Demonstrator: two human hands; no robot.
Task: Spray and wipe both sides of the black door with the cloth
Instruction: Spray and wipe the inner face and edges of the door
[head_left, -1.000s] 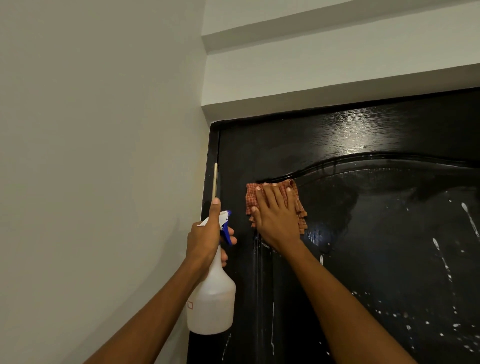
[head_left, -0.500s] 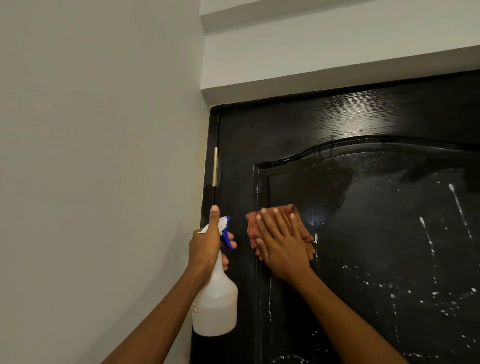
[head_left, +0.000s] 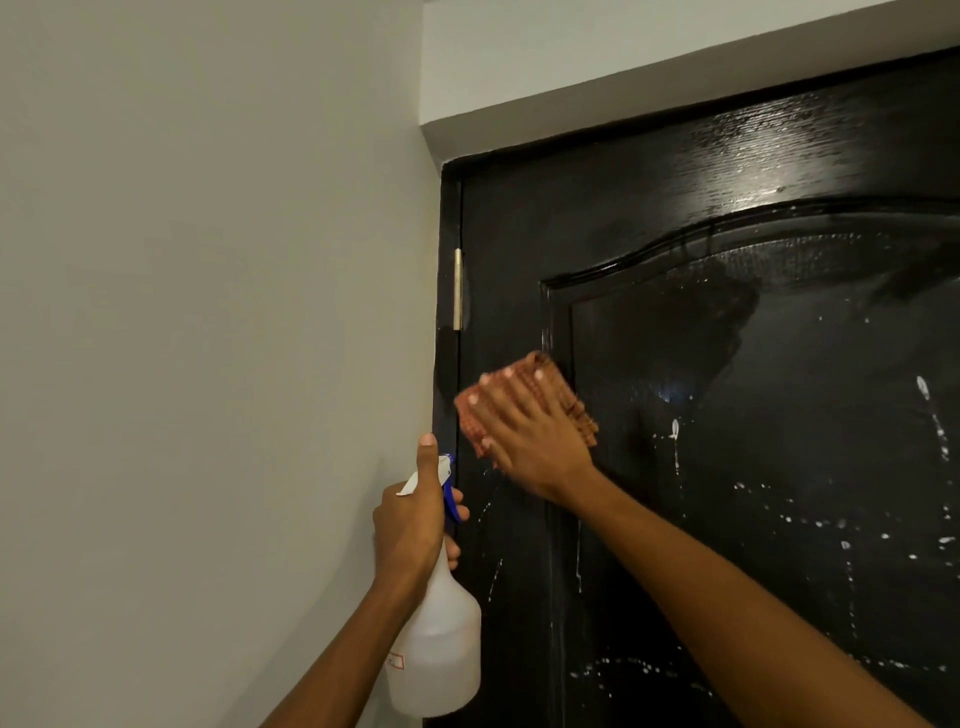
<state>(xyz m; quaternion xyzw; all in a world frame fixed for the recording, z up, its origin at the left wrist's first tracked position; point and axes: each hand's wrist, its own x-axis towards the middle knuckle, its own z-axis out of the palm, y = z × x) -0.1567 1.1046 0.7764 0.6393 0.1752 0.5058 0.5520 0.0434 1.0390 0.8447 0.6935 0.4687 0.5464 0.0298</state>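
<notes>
glossy black door (head_left: 701, 467) | right hand (head_left: 530, 436) flat on checked cloth (head_left: 566, 395) | left hand (head_left: 410, 525) grips bottle (head_left: 441, 654)

Right hand (head_left: 530, 441) is motion-blurred & hides most of the cloth (head_left: 524, 400); only its edges show at 12 & 3 o'clock. Black door (head_left: 727, 467) is cut off at the 3 & 6 o'clock edges. Left hand (head_left: 410, 525) covers the spray bottle (head_left: 441, 654) neck & trigger; label text too small to read.

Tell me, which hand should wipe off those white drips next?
Probably the right hand: it already presses the cloth flat on the door, while the left hand grips the bottle.
</notes>
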